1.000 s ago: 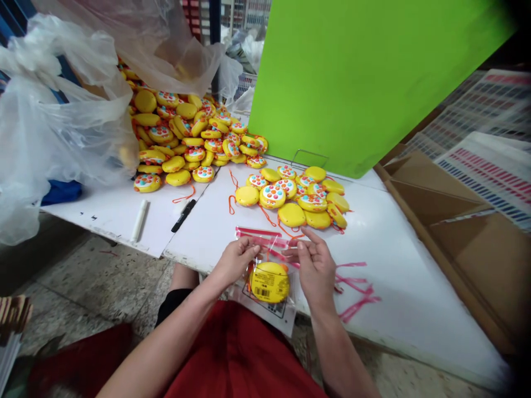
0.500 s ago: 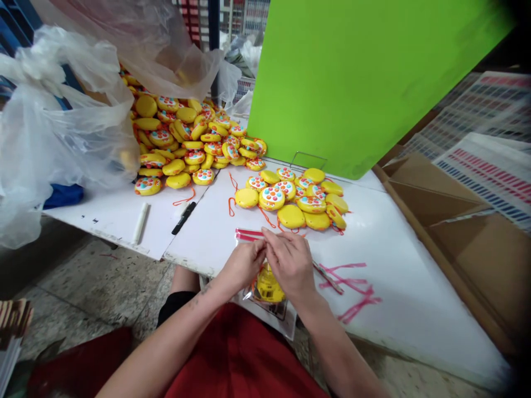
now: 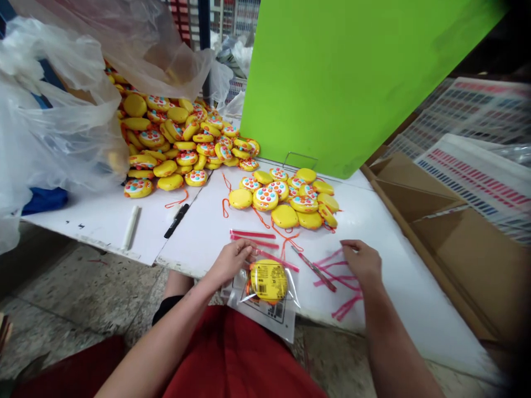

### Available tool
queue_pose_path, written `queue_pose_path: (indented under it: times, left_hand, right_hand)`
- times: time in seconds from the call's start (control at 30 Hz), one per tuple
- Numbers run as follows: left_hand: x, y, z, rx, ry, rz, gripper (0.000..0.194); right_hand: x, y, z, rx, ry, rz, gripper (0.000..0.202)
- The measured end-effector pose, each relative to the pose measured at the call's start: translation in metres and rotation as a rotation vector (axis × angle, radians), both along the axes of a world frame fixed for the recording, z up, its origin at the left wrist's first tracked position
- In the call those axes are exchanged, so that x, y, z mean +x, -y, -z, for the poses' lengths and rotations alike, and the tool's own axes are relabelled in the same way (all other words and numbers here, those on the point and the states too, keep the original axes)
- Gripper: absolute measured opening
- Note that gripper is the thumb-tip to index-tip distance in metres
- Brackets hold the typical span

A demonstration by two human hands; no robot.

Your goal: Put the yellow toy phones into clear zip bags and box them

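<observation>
A clear zip bag holds a round yellow toy with a printed label and barcode facing up. My left hand pinches the bag's upper left edge, beside its pink top band. Other bags with pink bands lie beneath it at the table's front edge. My right hand is off to the right, thumb and finger closed on the end of a thin pink strip. More pink strips lie under and beside that hand. A slim pen-like tool or cutter lies between my hands.
Several yellow toys with orange cords lie ahead on the table, before a green board. A large pile spills from a plastic bag. A black marker and white stick lie left; a cardboard box stands right.
My right hand has moved away from the bag to the pink strips on the right, carrying a strip. My left hand has stayed at the bag, whose yellow toy is now uncovered.
</observation>
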State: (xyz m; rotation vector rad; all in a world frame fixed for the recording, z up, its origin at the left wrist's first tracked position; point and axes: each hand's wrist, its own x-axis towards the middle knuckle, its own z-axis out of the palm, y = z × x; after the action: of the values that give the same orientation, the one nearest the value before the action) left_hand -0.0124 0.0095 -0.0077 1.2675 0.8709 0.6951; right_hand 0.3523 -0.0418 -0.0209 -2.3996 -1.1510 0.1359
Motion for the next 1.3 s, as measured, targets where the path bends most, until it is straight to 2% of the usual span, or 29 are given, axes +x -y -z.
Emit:
queue_pose_path:
  times: [0.07, 0.1, 0.17, 0.23, 0.3, 0.43, 0.53, 0.67, 0.87, 1.1, 1.23, 1.3]
  left_hand:
    - [-0.001, 0.000, -0.004, -0.003, 0.013, 0.020, 0.029]
    - [-0.001, 0.000, -0.006, 0.002, 0.012, 0.038, 0.029]
    - [-0.001, 0.000, -0.008, 0.018, 0.005, 0.080, 0.027]
    - [-0.002, 0.000, -0.009, 0.027, 0.014, 0.093, 0.024]
    - [-0.003, -0.001, -0.008, 0.031, 0.028, 0.082, 0.024]
    - [-0.005, -0.002, -0.005, 0.019, 0.052, 0.085, 0.027]
    - [-0.006, -0.003, -0.002, 0.002, 0.082, 0.081, 0.028]
    - [-0.007, -0.004, 0.002, -0.022, 0.083, 0.080, 0.027]
    - [-0.011, -0.008, -0.002, -0.186, 0.186, 0.078, 0.038]
    - [-0.012, -0.008, -0.007, -0.224, 0.223, 0.047, 0.012]
    - [-0.011, -0.006, -0.008, -0.219, 0.255, 0.047, 0.014]
    - [-0.010, -0.006, -0.007, -0.167, 0.189, 0.022, 0.020]
  right_hand:
    - [0.007, 0.009, 0.000, -0.070, 0.139, 0.025, 0.043]
    - [0.005, 0.013, -0.002, -0.055, 0.235, 0.040, 0.049]
    - [-0.007, 0.017, -0.009, 0.081, 0.401, 0.052, 0.057]
    - [-0.029, 0.017, -0.019, 0.239, 0.426, -0.026, 0.054]
    - [-0.061, 0.014, -0.028, 0.289, 0.267, -0.173, 0.044]
    - [-0.130, 0.007, -0.033, 0.141, -0.305, -0.432, 0.035]
    - [-0.159, 0.001, -0.028, 0.130, -0.631, -0.495, 0.033]
    - [-0.161, -0.003, -0.027, 0.195, -0.832, -0.422, 0.034]
    - [-0.146, 0.003, -0.030, 0.227, -0.968, -0.366, 0.033]
    - [-0.141, 0.008, -0.024, 0.194, -0.955, -0.383, 0.020]
    - [-0.146, 0.006, -0.024, 0.249, -1.109, -0.305, 0.033]
    - [-0.151, 0.007, -0.025, 0.194, -1.123, -0.337, 0.047]
